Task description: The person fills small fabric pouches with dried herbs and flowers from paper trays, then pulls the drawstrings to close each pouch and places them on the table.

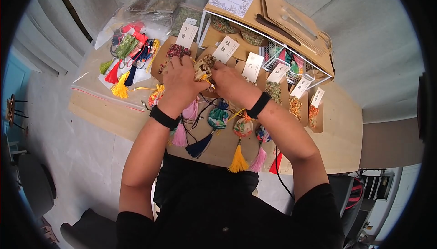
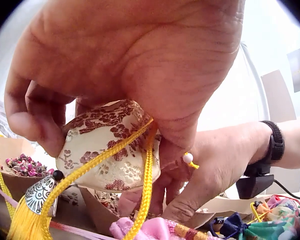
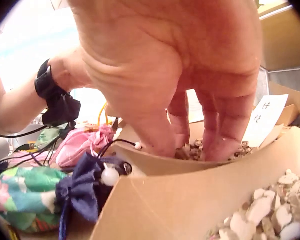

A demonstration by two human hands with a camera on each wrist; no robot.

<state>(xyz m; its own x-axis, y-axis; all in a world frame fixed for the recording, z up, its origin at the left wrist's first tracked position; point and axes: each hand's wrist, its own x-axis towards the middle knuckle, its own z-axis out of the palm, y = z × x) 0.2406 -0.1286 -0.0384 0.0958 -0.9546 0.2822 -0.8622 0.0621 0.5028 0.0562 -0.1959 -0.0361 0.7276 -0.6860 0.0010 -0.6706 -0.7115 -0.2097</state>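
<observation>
My left hand (image 1: 180,82) grips a cream brocade sachet pouch (image 2: 102,155) with a brown flower pattern. From it hang a yellow cord (image 2: 149,185) and a yellow tassel (image 2: 27,220) with a silver fish-scale charm (image 2: 39,194). Thumb and fingers of my right hand (image 3: 190,65) reach down, tips apart, into a kraft paper box (image 3: 140,167) of brown dried herb pieces (image 3: 195,150). The front wall of the box hides the fingertips partly. Behind that box stands its white label card (image 1: 226,49). To its left is a box of dark red buds (image 1: 177,51).
More labelled boxes of dried herbs (image 1: 273,90) curve off to the right. Finished-looking tasselled sachets (image 1: 218,118) lie along the front edge. At the left, a plastic bag (image 1: 86,82) bears more sachets and tassels. A shelf (image 1: 236,10) with a wire basket (image 1: 298,64) stands behind.
</observation>
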